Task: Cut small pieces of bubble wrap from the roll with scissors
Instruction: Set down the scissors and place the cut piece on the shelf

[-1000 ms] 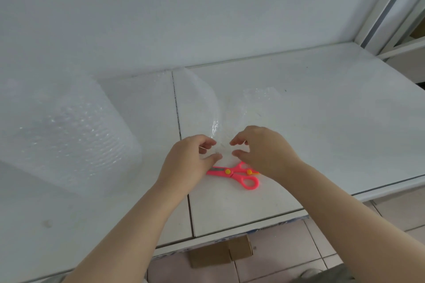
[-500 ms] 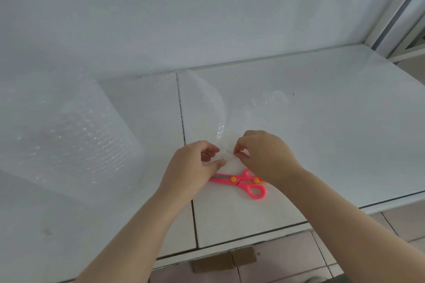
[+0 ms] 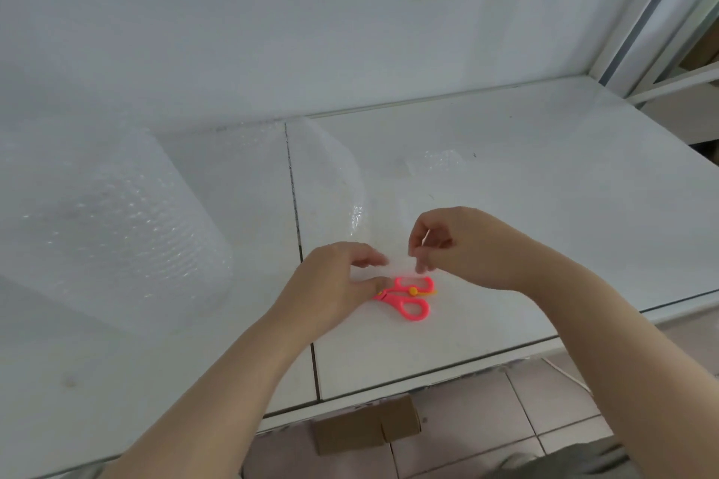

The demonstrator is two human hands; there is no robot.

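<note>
Since half a second ago, my right hand (image 3: 467, 245) is lifting up and away from the pink scissors (image 3: 412, 301), so both handle loops are now showing, and the gap between my hands is widening. My left hand (image 3: 330, 284) is staying low on the counter (image 3: 544, 206), its thumb lying over the blade end of the scissors. The fingers of both hands are curling, thumb and forefinger tips close together. I cannot tell whether they are pinching the clear film. The bubble wrap roll (image 3: 101, 229) is standing at far left, and its loose sheet (image 3: 334, 175) is running right across the panel seam (image 3: 293, 198) and curling upward just beyond my hands. A small piece of bubble wrap (image 3: 443, 159) is lying flat farther back, well apart from the scissors. The counter's front edge is passing near my forearms. Bare counter is extending rightward to its far edge, and the wall is closing off the back.
</note>
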